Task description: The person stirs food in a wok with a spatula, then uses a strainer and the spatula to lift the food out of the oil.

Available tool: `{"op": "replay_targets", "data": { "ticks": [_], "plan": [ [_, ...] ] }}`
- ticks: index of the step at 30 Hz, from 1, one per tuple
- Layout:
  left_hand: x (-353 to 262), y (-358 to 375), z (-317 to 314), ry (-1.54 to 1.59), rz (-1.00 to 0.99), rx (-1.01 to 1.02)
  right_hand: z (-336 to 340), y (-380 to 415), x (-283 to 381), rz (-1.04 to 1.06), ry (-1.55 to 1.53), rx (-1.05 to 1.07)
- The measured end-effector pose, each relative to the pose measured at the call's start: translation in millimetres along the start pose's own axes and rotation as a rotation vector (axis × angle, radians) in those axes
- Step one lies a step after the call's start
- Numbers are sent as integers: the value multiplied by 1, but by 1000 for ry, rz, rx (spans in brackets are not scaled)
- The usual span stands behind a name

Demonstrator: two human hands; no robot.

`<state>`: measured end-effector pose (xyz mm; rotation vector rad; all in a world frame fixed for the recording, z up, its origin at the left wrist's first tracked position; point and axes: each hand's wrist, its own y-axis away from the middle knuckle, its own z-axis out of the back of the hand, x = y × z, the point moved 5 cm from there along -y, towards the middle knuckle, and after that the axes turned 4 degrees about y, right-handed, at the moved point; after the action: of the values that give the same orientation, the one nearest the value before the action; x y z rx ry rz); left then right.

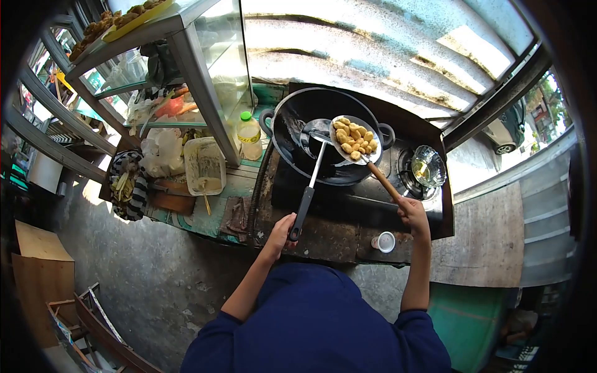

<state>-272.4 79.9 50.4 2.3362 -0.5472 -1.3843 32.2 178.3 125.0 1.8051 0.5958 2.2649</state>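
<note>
A large black wok [287, 158] sits on the stove. My left hand [283, 235] is closed around the black handle of a spatula [306, 208], whose metal head reaches into the wok. My right hand [413, 217] is wrapped round the wooden handle of a strainer [384, 181]. The strainer's bowl is over the right part of the wok, beside the spatula's head, and holds several golden-brown fried pieces [354, 138]. The bottom of the wok is partly hidden by the two tools.
A glass bowl [429, 166] stands on the right burner. Near the stove's front edge is a white cup [384, 242]. To the left are a green-capped bottle [249, 137], a tub [205, 166], a knife on a board [172, 198] and a glass display case [186, 68].
</note>
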Motion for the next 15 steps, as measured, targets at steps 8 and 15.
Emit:
{"op": "replay_targets", "data": {
  "ticks": [8, 15],
  "plan": [
    [-6, 4, -2, -19, -2, -61, 1, 0, -3, -18, 24, -10],
    [-3, 1, -1, 11, -19, -23, 2, -3, -8, -12, 30, -9]
  ]
}}
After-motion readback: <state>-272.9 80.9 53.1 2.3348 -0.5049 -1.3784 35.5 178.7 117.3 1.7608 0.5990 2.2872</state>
